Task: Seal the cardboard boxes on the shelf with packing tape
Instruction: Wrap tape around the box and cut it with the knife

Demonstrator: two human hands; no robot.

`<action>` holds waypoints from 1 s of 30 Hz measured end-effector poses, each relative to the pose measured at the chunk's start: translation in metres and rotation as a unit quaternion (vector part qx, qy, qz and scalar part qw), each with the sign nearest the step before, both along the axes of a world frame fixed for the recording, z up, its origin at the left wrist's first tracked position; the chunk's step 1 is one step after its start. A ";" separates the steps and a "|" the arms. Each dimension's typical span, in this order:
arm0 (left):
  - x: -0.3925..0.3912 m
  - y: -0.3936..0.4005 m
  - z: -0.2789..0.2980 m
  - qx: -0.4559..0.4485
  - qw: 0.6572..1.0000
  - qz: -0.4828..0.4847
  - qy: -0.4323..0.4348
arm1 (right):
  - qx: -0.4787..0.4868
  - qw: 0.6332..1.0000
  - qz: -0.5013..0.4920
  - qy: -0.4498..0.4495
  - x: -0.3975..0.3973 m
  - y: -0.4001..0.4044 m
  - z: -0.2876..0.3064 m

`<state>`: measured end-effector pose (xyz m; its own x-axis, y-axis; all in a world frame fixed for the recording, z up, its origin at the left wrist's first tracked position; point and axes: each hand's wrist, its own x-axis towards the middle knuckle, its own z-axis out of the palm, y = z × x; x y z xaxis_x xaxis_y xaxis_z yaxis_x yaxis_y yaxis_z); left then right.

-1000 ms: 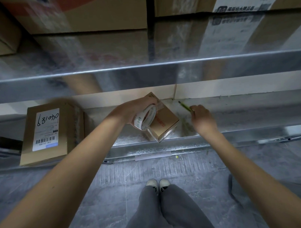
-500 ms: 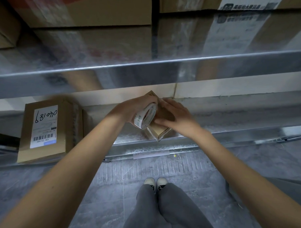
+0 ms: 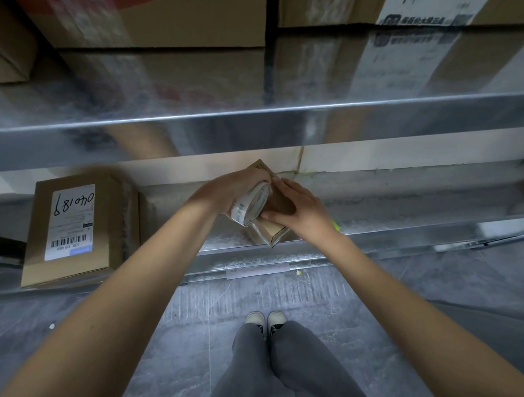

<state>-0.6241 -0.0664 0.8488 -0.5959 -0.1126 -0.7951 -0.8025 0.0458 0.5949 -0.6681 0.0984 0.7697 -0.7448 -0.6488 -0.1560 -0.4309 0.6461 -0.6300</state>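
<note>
Small brown cardboard box (image 3: 275, 229) sits on metal shelf (image 3: 403, 211) at 12 o'clock | your left hand (image 3: 239, 190) grips white tape roll (image 3: 250, 206) over it | your right hand (image 3: 297, 212) lies flat-fingered on top, likely steadying it for taping.

Grey trousers (image 3: 278, 370) and pale shoes (image 3: 265, 320) stand on a grey floor (image 3: 81, 329) (faintly streaked).

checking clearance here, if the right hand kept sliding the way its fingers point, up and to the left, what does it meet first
Likely the tape roll held in the left hand; the right hand lies flat on the small box, fingertips almost at the roll. Depth is unclear.
</note>
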 end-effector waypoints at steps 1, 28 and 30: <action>0.000 0.002 0.002 -0.002 1.000 0.001 0.000 | 0.001 1.000 -0.001 0.004 -0.001 0.000 0.000; 0.103 -0.073 -0.107 -0.423 0.899 0.024 0.108 | 0.146 0.967 0.038 0.203 0.037 -0.022 -0.009; 0.103 -0.087 -0.113 -0.435 0.895 -0.047 0.086 | 0.136 0.966 0.054 0.214 0.033 -0.018 -0.009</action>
<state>-0.5214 -0.1535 0.7356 -0.7408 -0.5872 -0.3262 -0.6703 0.6145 0.4160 -0.6349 0.0802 0.7608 -0.7094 -0.7044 -0.0243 -0.6880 0.6995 -0.1931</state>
